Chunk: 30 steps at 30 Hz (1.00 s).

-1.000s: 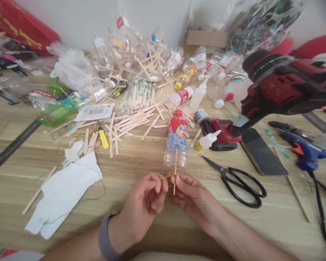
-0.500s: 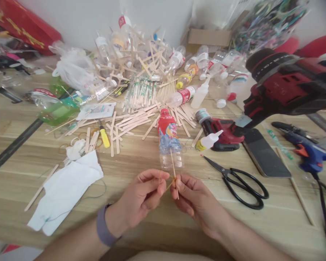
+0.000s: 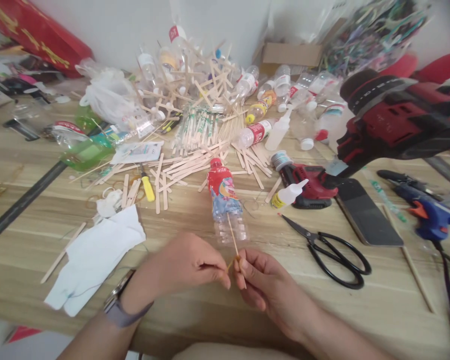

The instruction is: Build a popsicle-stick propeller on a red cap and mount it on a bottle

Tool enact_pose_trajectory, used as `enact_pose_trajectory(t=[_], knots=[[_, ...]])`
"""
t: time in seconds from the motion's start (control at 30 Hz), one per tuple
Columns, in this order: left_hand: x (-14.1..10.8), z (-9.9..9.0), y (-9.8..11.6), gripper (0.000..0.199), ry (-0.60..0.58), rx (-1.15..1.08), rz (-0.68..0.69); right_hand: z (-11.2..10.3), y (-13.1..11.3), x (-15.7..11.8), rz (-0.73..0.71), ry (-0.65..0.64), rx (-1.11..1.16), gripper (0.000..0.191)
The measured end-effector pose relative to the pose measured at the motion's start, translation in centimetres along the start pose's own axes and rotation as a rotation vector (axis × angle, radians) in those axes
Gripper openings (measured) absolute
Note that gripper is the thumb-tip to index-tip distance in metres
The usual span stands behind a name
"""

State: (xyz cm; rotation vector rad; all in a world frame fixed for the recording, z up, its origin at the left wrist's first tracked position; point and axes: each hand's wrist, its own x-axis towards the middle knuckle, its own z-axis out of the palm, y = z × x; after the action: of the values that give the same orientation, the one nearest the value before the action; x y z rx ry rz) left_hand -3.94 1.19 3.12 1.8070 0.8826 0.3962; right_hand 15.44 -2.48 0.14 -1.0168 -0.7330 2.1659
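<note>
A thin wooden stick [image 3: 233, 237] is pinched in my right hand [image 3: 264, 280], its upper end over a plastic bottle [image 3: 225, 192] with a red cap and a red and blue label. Around the stick at my right fingertips is a small yellowish band [image 3: 237, 258]. My left hand [image 3: 195, 262], a watch on its wrist, is turned knuckles up beside it, thumb and fingers closed on a strand of that band, which is stretched between the two hands. The bottle lies on the table, its base toward me.
Black scissors [image 3: 332, 255], a phone [image 3: 367, 212], a glue bottle [image 3: 288, 194] and a red drill [image 3: 393, 115] are on the right. White cloth [image 3: 97, 255] and a yellow screwdriver [image 3: 147, 188] lie left. Flat wooden sticks [image 3: 191, 167] and bottles are heaped behind.
My left hand has rolled over, knuckles up, and moved slightly down. The bottle has shifted left and tilted with the stick. My right hand has barely moved.
</note>
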Motion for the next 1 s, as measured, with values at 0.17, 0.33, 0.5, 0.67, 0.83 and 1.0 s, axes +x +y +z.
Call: enact_pose_trajectory(t=[0.17,0.33,0.5,0.67,0.83,1.0], knots=[[0.3,0.8,0.2,0.027,0.184,0.028,-0.031,0.3,-0.2,-0.1,0.014,0.017,0.052,0.042],[0.7,2.4,0.4,0.031,0.196,-0.273,-0.182,0.1,0.1,0.0,0.114,-0.027,0.191,0.038],[1.3,3.7,-0.5,0.030,0.169,-0.773,-0.312,-0.2,0.3,0.2,0.173,-0.104,0.281,0.037],[1.4,3.9,-0.7,0.028,0.139,-0.967,-0.394,-0.3,0.3,0.2,0.179,-0.132,0.316,0.030],[1.5,3.8,-0.6,0.024,0.243,-0.895,-0.430,-0.3,0.6,0.0,0.226,0.067,0.495,0.033],[1.7,4.2,0.1,0.027,0.309,-0.890,-0.415,0.6,0.8,-0.3,0.208,0.129,0.538,0.036]])
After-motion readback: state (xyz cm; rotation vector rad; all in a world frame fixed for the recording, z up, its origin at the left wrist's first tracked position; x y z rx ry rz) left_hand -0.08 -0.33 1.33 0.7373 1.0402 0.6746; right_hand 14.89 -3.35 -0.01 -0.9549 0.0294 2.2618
